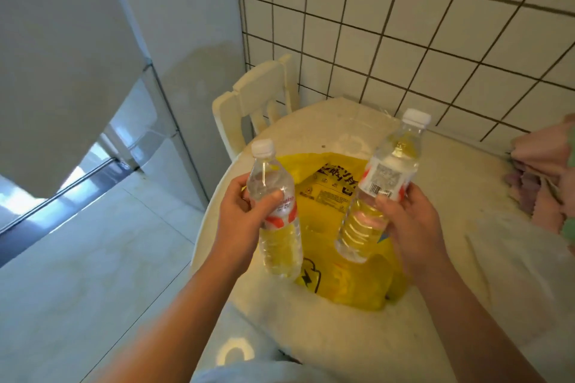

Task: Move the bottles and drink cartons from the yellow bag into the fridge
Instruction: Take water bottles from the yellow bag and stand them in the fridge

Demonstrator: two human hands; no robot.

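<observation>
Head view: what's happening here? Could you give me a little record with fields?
left hand: grips left bottle around its label
right hand: grips right bottle around its label
both bottles: clear, white caps on, held above the bag
bag: yellow, lying on the table
fridge: left of the table
chair: at the table's far side
cloth: pink, at the table's right edge

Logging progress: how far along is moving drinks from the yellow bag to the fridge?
Done: unclear, the fridge interior is hidden. In hand: the left hand holds one bottle, the right hand a second bottle, above the yellow bag. Left: both go in the fridge; bag contents unseen.
</observation>
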